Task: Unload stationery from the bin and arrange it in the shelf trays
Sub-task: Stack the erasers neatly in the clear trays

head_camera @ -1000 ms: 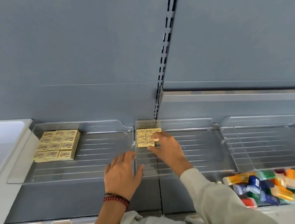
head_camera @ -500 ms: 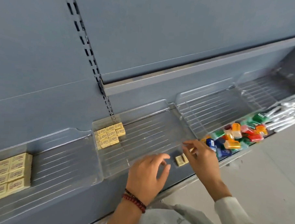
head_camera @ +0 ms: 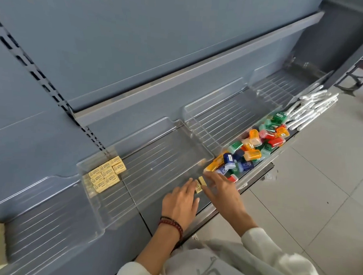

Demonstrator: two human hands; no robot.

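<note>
Two loose yellow erasers (head_camera: 200,184) lie by the near right corner of the middle clear tray (head_camera: 154,157), between the left hand (head_camera: 179,203) and the right hand (head_camera: 223,193). Both hands have their fingers stretched out and clasp nothing. More erasers, the packed block (head_camera: 107,173), fill that tray's far left corner

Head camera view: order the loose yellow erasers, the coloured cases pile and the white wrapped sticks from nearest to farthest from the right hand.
1. Loose yellow erasers: just left of the right hand, at its fingertips.
2. Coloured cases pile: ahead of the hand and off to its right.
3. White wrapped sticks: beyond the pile, farthest right.
</note>
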